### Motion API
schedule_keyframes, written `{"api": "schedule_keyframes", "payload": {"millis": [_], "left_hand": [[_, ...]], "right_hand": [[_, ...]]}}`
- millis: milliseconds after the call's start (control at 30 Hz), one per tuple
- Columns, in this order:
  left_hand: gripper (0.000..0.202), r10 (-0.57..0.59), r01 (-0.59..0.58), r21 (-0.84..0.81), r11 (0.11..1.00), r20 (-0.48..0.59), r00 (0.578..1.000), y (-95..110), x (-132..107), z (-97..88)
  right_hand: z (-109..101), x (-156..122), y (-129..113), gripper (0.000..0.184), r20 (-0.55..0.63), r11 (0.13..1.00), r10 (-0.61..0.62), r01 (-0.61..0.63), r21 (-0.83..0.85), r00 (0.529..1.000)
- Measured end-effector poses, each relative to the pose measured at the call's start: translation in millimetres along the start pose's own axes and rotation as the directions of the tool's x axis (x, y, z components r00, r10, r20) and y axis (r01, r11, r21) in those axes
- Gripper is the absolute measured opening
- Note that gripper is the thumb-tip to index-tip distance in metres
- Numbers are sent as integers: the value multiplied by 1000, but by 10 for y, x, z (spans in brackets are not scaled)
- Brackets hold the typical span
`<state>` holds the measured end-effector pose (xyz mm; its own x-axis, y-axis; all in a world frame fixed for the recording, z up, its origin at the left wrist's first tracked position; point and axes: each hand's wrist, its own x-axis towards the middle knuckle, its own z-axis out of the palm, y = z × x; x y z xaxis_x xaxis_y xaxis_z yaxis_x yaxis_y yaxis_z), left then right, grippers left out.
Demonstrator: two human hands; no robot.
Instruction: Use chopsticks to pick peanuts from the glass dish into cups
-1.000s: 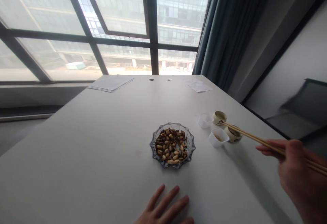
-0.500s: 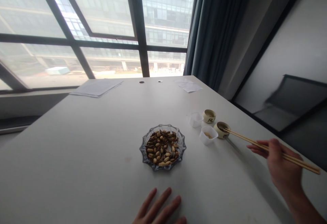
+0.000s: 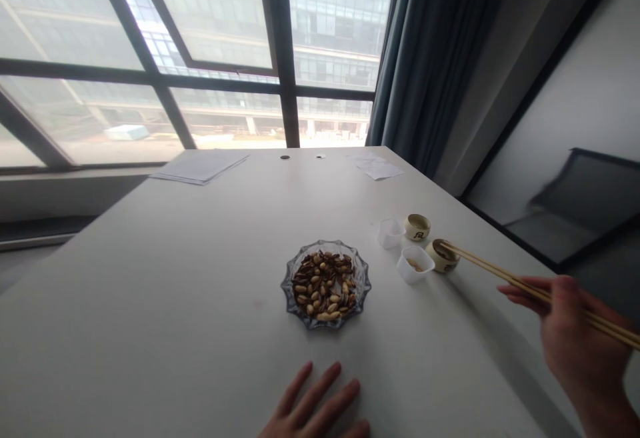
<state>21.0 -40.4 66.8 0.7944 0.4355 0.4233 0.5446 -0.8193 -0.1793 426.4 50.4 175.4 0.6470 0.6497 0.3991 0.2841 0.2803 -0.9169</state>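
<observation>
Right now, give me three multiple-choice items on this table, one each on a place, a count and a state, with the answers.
1. Where are the chopstick tips?
A) At the ceramic cup nearest the right hand
B) In the glass dish
C) On the papers

2. How many white plastic cups are on the table?
A) One
B) Two
C) Four

3. How is the left hand?
A) Open, fingers spread
B) Closed around the dish
C) Holding chopsticks

Answers:
1 A: the tips reach that cup's rim.
2 B: two stand beside the ceramic cups.
3 A: its fingers show spread apart.
</observation>
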Motion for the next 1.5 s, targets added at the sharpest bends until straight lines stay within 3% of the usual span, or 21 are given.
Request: {"api": "schedule_keyframes", "payload": {"millis": [133,200,267,367,433,600,767,933,1033,1133,1267,1367,1500], "left_hand": [[63,10,-10,-14,1000,35,999,24,-25,48],[72,30,-30,-4,1000,79,996,14,-14,13],[76,32,-32,3,999,82,996,-2,2,-30],[74,19,-19,11,1000,61,998,-13,19,-59],[71,12,-13,14,1000,47,999,-10,18,-51],[68,8,-9,28,1000,58,998,15,-1,-12],[87,17,-20,21,1000,108,994,29,6,-11],[83,9,-11,27,1000,90,996,22,-2,-19],[79,7,-9,30,1000,80,997,22,2,-29],[63,-16,15,28,1000,46,999,19,29,-44],[46,-53,54,19,998,-6,999,12,62,-62],[46,-57,58,27,998,-11,998,9,53,-65],[62,-12,9,46,999,63,998,11,31,-60]], "right_hand": [[226,-179,-382,42,197,993,-114,109,36,974],[412,-288,-542,41,361,987,-160,156,41,919],[631,-387,-647,42,500,994,-111,108,36,859],[950,-486,-691,52,695,993,-92,122,7,713],[1118,-525,-669,58,747,990,-59,133,-39,663],[1347,-585,-550,62,755,998,61,-25,-59,653],[1337,-575,-442,55,749,996,63,-87,-7,660],[1149,-538,-401,49,765,998,38,-57,-1,643],[1069,-536,-400,50,803,999,47,-37,-31,594],[1054,-543,-411,51,837,996,32,55,-73,546],[1062,-544,-420,49,851,990,10,112,-81,525],[1051,-535,-425,48,869,993,12,100,-70,496],[1042,-525,-438,46,893,992,-20,121,-38,450]]}}
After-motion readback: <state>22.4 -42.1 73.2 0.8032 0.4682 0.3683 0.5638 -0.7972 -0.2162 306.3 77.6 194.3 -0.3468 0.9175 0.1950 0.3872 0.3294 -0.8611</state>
